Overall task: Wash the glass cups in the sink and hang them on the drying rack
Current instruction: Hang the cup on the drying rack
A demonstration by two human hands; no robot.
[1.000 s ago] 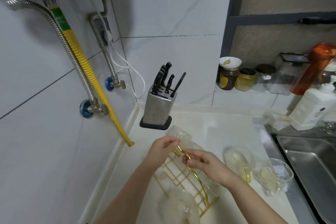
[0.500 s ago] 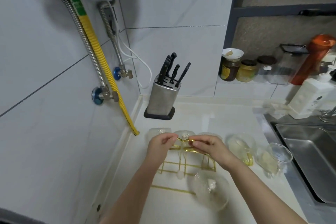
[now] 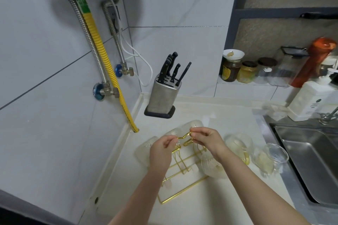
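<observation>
Hands [image 3: 184, 142] pinch gold wire rack [image 3: 182, 162].

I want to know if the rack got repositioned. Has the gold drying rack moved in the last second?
Yes. The gold drying rack, pinched by both hands, has swung round and its handle now sits closer to the knife block.

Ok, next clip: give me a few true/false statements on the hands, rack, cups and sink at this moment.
1. Both hands pinch the rack's top handle. True: left hand and right hand hold the gold rack.
2. The sink is full of cups. False: the visible part of the sink holds no cups.
3. Glass cups hang on the rack. True, for example one cup.
4. The knife block lies on its side. False: the knife block stands upright.
5. A clear cup stands on the counter beside the sink. True.
</observation>
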